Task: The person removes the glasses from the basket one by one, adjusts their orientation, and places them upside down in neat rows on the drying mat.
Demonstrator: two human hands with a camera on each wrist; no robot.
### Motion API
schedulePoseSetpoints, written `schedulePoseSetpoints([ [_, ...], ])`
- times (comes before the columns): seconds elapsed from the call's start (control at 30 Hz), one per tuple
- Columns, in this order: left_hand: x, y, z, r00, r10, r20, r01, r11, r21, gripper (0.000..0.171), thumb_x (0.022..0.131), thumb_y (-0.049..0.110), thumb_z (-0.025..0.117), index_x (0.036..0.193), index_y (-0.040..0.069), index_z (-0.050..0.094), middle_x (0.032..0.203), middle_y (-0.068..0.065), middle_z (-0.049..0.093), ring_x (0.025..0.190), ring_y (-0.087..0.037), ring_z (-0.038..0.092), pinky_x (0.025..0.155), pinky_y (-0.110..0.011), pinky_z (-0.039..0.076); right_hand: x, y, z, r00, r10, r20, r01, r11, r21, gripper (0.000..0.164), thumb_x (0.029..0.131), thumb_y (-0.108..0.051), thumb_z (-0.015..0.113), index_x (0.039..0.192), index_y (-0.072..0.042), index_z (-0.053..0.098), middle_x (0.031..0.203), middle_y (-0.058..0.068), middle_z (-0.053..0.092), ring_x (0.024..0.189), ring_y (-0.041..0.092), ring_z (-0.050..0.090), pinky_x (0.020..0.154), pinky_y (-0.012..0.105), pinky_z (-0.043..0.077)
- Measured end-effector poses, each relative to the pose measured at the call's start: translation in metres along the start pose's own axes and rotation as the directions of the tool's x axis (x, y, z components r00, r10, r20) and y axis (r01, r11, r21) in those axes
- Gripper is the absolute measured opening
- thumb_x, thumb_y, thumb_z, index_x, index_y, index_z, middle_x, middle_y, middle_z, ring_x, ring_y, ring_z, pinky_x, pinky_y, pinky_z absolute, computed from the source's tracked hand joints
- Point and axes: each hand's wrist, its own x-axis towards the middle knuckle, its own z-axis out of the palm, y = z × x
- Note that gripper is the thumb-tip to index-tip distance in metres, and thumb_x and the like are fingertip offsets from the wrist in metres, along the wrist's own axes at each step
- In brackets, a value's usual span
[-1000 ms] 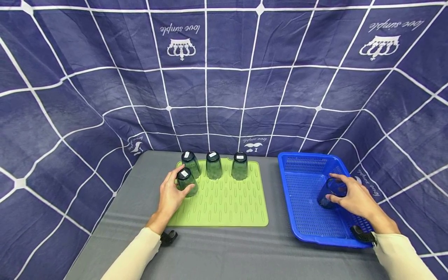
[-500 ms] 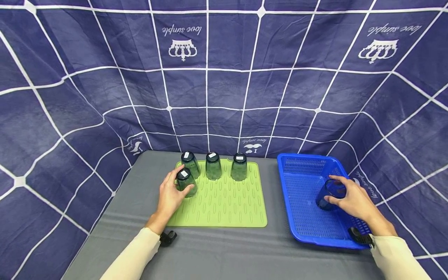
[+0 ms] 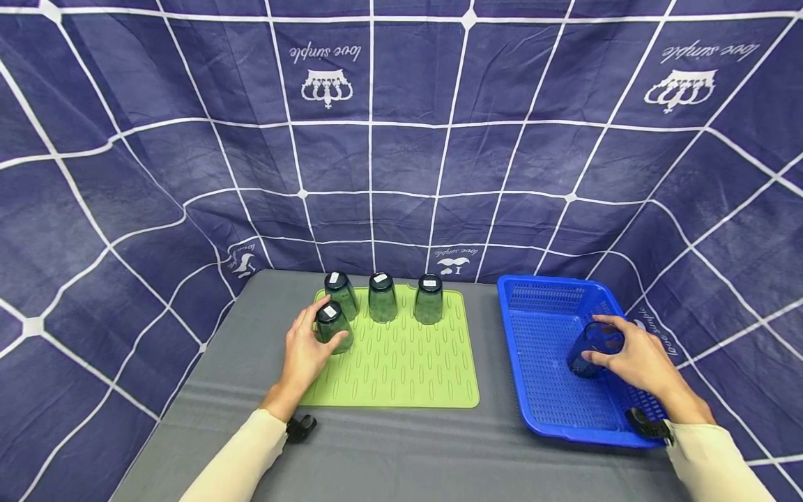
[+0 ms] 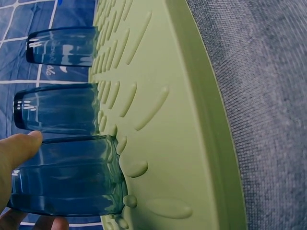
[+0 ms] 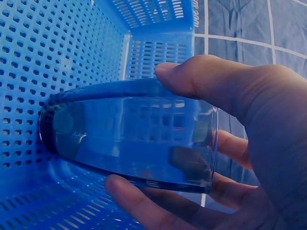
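In the head view my left hand [image 3: 305, 350] holds an upside-down tinted drinking glass [image 3: 337, 333] near its base, thumb on one side and fingers on the other. The glass's rim meets the ribbed green mat [image 3: 408, 380], as the left wrist view also shows. Three more glasses [image 3: 429, 307] stand inverted along the mat's back part, each with a white label on its base. Over at the right, my right hand [image 3: 636, 354] grips another glass [image 5: 120, 134] around its upper part. That one stands upright inside the blue basket [image 3: 519, 376], its narrow base at the perforated floor.
A grey cloth [image 3: 401, 460] covers the table under mat and basket. Behind and to both sides hangs a dark blue curtain [image 3: 408, 160] with white grid lines. The basket's raised walls surround my right hand's glass. Each wrist wears a black strap [image 3: 301, 427].
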Motion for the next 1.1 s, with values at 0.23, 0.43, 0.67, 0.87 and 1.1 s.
schedulePoseSetpoints([
  [0.23, 0.000, 0.000, 0.000, 1.000, 0.001, 0.000, -0.001, 1.000, -0.008, 0.092, 0.078, 0.009, 0.110, 0.160, 0.015, 0.069, 0.138, -0.022, 0.079, 0.111, -0.042, 0.076, 0.086, -0.051, 0.065, -0.003, -0.004, 0.000, 0.999, 0.014, -0.032, -0.014, 1.000, 0.004, 0.086, 0.081, -0.040, 0.106, 0.151, -0.005, 0.071, 0.136, 0.039, 0.077, 0.124, 0.071, 0.070, 0.090, 0.080, 0.057],
  [0.43, -0.001, -0.001, 0.000, 1.000, 0.000, -0.003, 0.000, 1.000, -0.021, 0.094, 0.076, 0.008, 0.110, 0.160, 0.016, 0.068, 0.138, -0.023, 0.079, 0.107, -0.043, 0.073, 0.089, -0.056, 0.061, -0.004, -0.007, -0.002, 0.998, 0.024, -0.061, -0.024, 1.000, 0.007, 0.085, 0.081, -0.040, 0.107, 0.150, -0.005, 0.072, 0.131, 0.036, 0.080, 0.121, 0.067, 0.073, 0.089, 0.077, 0.057],
  [0.67, -0.001, -0.001, 0.001, 1.000, 0.011, -0.011, -0.011, 0.999, -0.035, 0.092, 0.078, 0.007, 0.109, 0.160, 0.014, 0.069, 0.139, -0.025, 0.079, 0.109, -0.046, 0.073, 0.092, -0.060, 0.059, -0.004, -0.012, -0.006, 0.998, 0.018, -0.062, -0.018, 1.000, -0.001, 0.087, 0.082, -0.042, 0.106, 0.152, -0.004, 0.071, 0.130, 0.035, 0.081, 0.121, 0.068, 0.073, 0.087, 0.076, 0.056],
  [0.87, 0.000, -0.001, 0.001, 1.000, 0.010, -0.008, -0.010, 0.999, -0.037, 0.092, 0.077, 0.007, 0.109, 0.160, 0.014, 0.069, 0.137, -0.025, 0.079, 0.107, -0.047, 0.072, 0.092, -0.060, 0.059, -0.003, -0.017, -0.008, 0.997, 0.019, -0.073, -0.020, 1.000, -0.012, 0.088, 0.082, -0.044, 0.106, 0.152, -0.004, 0.070, 0.139, 0.040, 0.075, 0.123, 0.071, 0.070, 0.088, 0.078, 0.055],
  [1.1, 0.000, 0.000, 0.000, 1.000, 0.003, 0.005, -0.003, 0.999, -0.040, 0.093, 0.078, 0.009, 0.109, 0.161, 0.015, 0.068, 0.137, -0.025, 0.078, 0.104, -0.046, 0.070, 0.092, -0.059, 0.059, -0.001, -0.027, -0.012, 0.995, 0.019, -0.094, -0.020, 1.000, -0.006, 0.087, 0.081, -0.044, 0.106, 0.151, -0.005, 0.071, 0.139, 0.041, 0.075, 0.120, 0.070, 0.072, 0.086, 0.077, 0.055],
])
